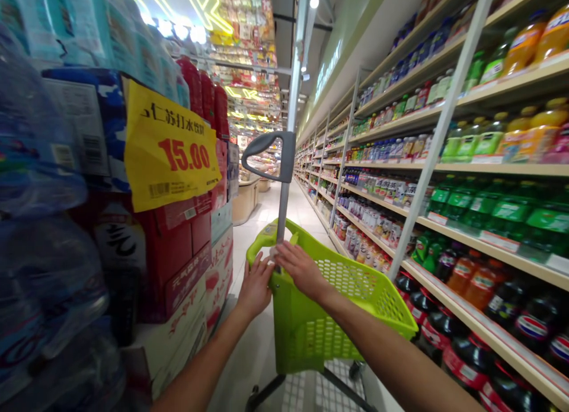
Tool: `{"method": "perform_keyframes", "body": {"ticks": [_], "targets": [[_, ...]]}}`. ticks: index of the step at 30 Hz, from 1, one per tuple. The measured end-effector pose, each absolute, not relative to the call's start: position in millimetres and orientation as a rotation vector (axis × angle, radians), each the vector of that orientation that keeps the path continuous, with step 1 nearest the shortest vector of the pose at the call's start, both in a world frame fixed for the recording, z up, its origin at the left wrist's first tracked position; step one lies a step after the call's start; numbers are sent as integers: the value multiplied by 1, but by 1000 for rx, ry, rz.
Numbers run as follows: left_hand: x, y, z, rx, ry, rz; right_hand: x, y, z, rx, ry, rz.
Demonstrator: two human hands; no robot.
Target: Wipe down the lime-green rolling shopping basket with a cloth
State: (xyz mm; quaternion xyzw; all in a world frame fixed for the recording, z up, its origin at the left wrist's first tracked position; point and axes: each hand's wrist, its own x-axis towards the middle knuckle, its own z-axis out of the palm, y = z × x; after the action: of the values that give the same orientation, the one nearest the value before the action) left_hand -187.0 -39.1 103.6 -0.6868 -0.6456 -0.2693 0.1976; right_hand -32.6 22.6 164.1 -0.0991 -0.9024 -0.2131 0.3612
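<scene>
A lime-green plastic shopping basket [355,293] on a wheeled frame stands in the aisle in front of me. Its grey pull handle [273,157] rises upright on a metal pole from the near rim. My left hand [255,284] presses against the basket's near left corner, fingers closed around the rim. My right hand [300,267] rests on the rim at the foot of the pole, fingers curled over the edge. The basket looks empty inside.
Stacked drink cases and shrink-wrapped water bottles [48,234] crowd the left, with a yellow price sign [171,148] reading 15.00. Long shelves of bottled drinks [489,222] line the right. The tiled aisle floor [275,204] runs ahead between them.
</scene>
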Motion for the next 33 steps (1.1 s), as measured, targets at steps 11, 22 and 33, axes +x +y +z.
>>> {"method": "perform_keyframes", "body": {"ticks": [11,22,33], "targets": [[-179,-37,108,-1948,-1826,-736,-39,11,81,-849,-2045,-132],[-103,-31,104,-2115,-1531,-731,35,23,42,-1033,-2019,-137],[-99,-17,86,-2131,-1646,-435,135,26,9,-1380,-1846,-216]]}}
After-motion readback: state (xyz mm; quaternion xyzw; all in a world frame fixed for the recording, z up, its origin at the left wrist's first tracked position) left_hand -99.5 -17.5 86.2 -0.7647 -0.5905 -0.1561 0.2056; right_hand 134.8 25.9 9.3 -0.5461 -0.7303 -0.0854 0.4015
